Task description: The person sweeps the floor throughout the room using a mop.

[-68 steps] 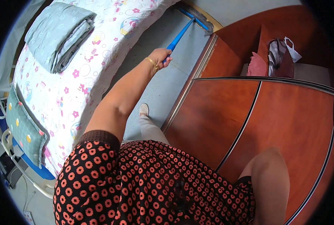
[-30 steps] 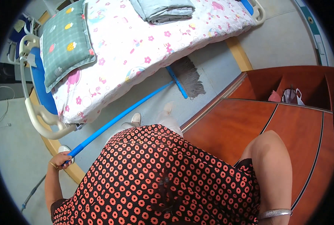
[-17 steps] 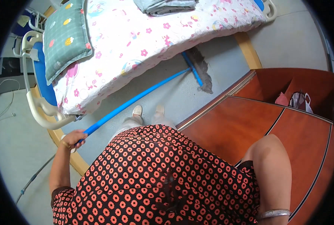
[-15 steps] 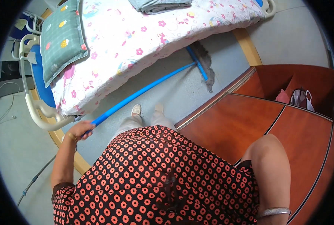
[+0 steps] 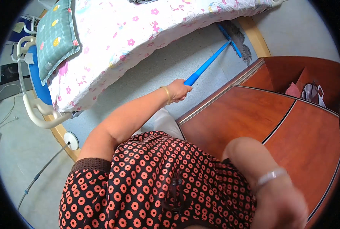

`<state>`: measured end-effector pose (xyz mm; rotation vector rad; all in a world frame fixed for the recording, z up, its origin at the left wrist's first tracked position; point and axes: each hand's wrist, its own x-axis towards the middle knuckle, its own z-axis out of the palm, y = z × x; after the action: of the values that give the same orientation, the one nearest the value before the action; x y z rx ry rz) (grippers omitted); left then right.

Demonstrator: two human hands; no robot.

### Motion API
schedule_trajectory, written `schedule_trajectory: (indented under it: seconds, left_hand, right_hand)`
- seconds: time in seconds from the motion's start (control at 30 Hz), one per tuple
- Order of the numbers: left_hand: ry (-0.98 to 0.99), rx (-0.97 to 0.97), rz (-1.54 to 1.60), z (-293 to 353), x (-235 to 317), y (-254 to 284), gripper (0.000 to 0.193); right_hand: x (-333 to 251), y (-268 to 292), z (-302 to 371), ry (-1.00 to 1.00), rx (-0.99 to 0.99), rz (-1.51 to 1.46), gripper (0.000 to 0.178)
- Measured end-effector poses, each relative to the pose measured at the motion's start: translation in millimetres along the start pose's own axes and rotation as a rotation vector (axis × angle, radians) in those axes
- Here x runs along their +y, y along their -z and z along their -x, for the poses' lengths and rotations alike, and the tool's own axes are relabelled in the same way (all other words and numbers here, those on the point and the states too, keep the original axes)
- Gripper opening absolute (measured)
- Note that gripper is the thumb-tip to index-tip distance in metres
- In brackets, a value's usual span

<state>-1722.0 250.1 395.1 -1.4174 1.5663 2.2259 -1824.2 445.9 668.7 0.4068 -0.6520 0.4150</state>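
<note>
My left hand (image 5: 176,91) is wrapped round the near end of a blue handle, with a bangle on the wrist. It belongs to a flat mop (image 5: 209,65), slanting up and right to a blue bar edged with grey fringe. The bar lies on the grey floor (image 5: 170,63) between the bed and a wooden strip. At the lower right my right hand (image 5: 286,206) hangs bent back near my side, a silver bangle on its wrist. Motion smears it, and its fingers cannot be made out.
A bed (image 5: 97,42) with a flowered sheet and green pillow (image 5: 58,40) runs along the far left. Reddish wooden furniture (image 5: 231,118) with an open compartment holding bags (image 5: 311,92) stands at right. A thin pole with a round white base (image 5: 71,141) is at left.
My left arm has swung forward and to the right, carrying the mop farther up and right. My right hand has come into view at the lower right.
</note>
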Motion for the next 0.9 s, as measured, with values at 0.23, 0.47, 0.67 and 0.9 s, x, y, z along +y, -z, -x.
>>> schedule_trajectory:
  seconds: [0.23, 0.47, 0.67, 0.9]
  left_hand:
    - [-0.001, -0.004, -0.004, 95.1, -67.4, 50.4, 0.012]
    - [0.076, 0.101, 0.135, 287.4, -175.0, 83.7, 0.029]
    - [0.154, 0.303, 0.312, 472.7, -285.5, 73.8, 0.040]
    - [0.144, 0.978, 0.017, 651.1, -380.2, 17.2, 0.037]
  right_hand:
    - [-174.6, 105.5, 212.8, -2.155, -1.593, -0.728, 0.016]
    - [-256.3, 323.0, 231.8, -3.424, -2.023, -0.584, 0.035]
    - [-315.3, 452.0, 103.7, -3.040, -2.539, 0.058, 0.013]
    - [-318.0, 569.0, -94.8, -2.078, -3.538, 0.113, 0.010]
